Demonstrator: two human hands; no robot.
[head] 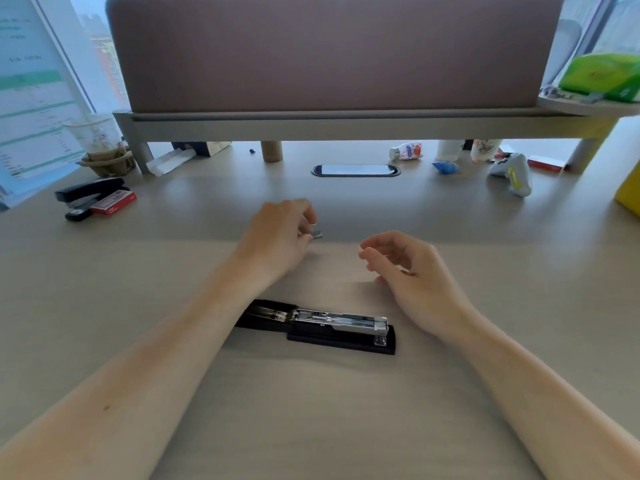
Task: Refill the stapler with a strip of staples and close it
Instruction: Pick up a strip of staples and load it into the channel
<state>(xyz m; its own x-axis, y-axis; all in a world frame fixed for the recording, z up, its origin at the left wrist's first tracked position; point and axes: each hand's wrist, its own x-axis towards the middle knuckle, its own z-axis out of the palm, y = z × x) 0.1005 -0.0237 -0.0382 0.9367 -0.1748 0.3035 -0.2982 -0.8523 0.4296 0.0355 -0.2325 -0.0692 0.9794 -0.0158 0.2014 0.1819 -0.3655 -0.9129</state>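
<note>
- Desk (450,393): pale wood surface; it carries everything listed below.
- Stapler (322,325): black, lying lengthwise at the middle of the desk, its top swung open flat to the left so that the metal staple channel faces up. This is the landmark for the remaining items.
- Right hand (412,275): just beyond the stapler's right end, above the desk; fingers loosely curled, grasping nothing.
- Left hand (277,233): beyond the stapler's left end, forearm passing over the opened top; thumb and fingertips pinch the staples.
- Second stapler (90,192): black, far to the left of the open stapler, closed.
- Red box (116,202): touching the second stapler's near side.
- Staples (317,233): short silvery strip, held clear of the desk, well beyond the stapler's middle.
</note>
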